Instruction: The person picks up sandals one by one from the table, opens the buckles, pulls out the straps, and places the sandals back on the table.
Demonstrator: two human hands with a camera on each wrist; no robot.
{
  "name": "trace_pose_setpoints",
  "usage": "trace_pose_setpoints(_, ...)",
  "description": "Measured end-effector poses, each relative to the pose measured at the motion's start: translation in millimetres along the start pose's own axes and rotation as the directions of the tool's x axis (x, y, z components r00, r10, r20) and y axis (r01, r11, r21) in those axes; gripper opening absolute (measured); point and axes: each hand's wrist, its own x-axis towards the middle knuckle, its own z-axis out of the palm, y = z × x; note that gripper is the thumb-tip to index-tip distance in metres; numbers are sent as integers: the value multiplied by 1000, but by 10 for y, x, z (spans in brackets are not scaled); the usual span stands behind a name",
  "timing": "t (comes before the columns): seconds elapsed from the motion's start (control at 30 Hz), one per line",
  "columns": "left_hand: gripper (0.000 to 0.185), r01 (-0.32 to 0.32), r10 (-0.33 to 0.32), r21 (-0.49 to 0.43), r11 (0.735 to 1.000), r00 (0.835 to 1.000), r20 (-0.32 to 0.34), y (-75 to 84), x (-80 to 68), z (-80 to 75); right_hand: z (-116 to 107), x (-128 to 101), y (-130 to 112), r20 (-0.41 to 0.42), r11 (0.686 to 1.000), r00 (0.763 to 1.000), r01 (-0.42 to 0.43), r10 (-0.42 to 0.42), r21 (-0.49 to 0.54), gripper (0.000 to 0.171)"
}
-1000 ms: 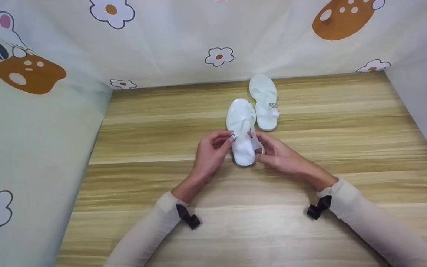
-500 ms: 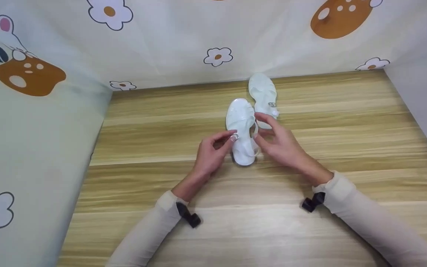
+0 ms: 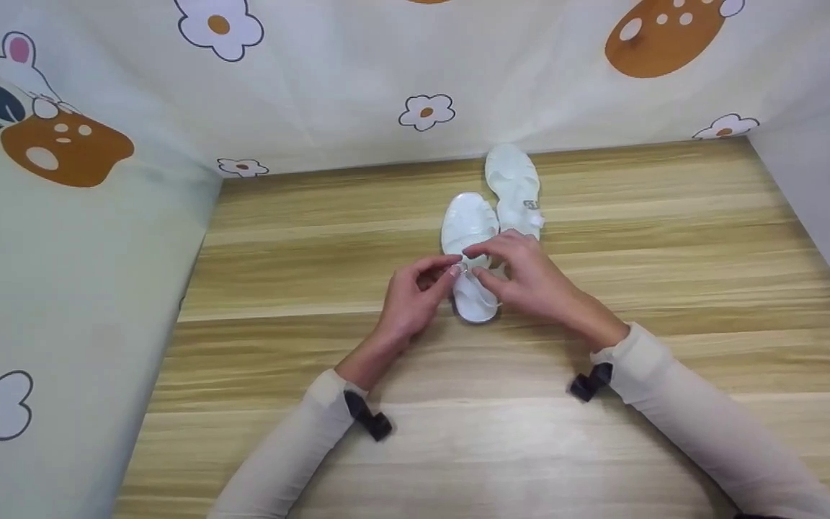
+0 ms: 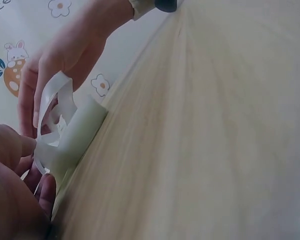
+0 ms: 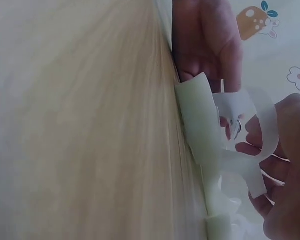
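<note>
A white sandal (image 3: 469,216) lies on the wood-grain surface, toe pointing away from me. My left hand (image 3: 411,299) pinches the small metal buckle (image 5: 238,127) on its ankle strap, thumb and forefinger together at the sandal's left side. Across from it, my right hand (image 3: 530,277) holds the loose strap (image 5: 267,115), its fingertips close to the buckle. The left wrist view has the strap (image 4: 65,95) arching over the sandal's heel (image 4: 82,132), with the right hand behind it. The right hand partly covers the middle of the sandal in the head view.
A second white sandal (image 3: 512,173) lies behind and to the right, its heel hidden by the right hand. A cloth wall (image 3: 328,94) printed with flowers and fruit rises at the back and left. A plain pale wall (image 3: 818,166) stands on the right.
My right hand has moved from the sandal's right side up and then left, bringing the strap over toward the buckle. The left hand has stayed at the buckle.
</note>
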Motion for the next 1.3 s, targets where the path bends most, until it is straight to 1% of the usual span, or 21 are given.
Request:
trace_pose_setpoints(0.17, 26, 0, 1, -30, 1000, 999, 43, -1, 9, -24, 23, -33, 54, -5, 999, 1000, -24, 24, 29, 21)
trace_pose_setpoints(0.27, 29, 3, 1, -60, 998, 998, 68, -4, 20, -46, 52, -36, 59, -19, 999, 999, -26, 27, 42, 24)
trace_pose_setpoints(0.33, 31, 8, -2, -85, 996, 997, 73, -11, 29, -58, 74, -38, 61, -22, 998, 999, -32, 33, 44, 25)
trace_pose_setpoints(0.47, 35, 31, -23, -135, 990, 998, 59, -14, 53, -69, 108, -31, 80, -22, 997, 999, -43, 44, 67, 24)
trace_pose_setpoints(0.6, 32, 59, -55, -180, 982, 998, 26, -8, 71, -78, 115, -26, 103, -15, 991, 997, -68, 70, 118, 19)
trace_pose_setpoints(0.7, 29, 62, -60, -224, 973, 998, 13, -19, 73, -90, 111, -21, 104, -7, 987, 996, -86, 88, 137, 16)
trace_pose_setpoints(0.83, 28, 56, -55, -273, 960, 998, 11, -45, 79, -106, 110, -15, 98, 0, 988, 996, -87, 87, 129, 18)
trace_pose_setpoints(1.03, 32, 84, -80, -360, 929, 996, 25, -93, 109, -141, 105, -14, 93, 24, 986, 994, -112, 110, 122, 23)
trace_pose_setpoints(1.1, 32, 86, -76, -361, 928, 996, 41, -108, 118, -155, 103, -19, 89, 30, 983, 992, -127, 125, 131, 23)
trace_pose_setpoints(1.17, 32, 84, -67, -349, 933, 996, 60, -120, 127, -166, 107, -23, 88, 31, 981, 991, -136, 133, 140, 22)
trace_pose_setpoints(1.3, 31, 71, -47, -333, 940, 996, 81, -132, 142, -175, 120, -24, 92, 26, 979, 991, -132, 130, 157, 21)
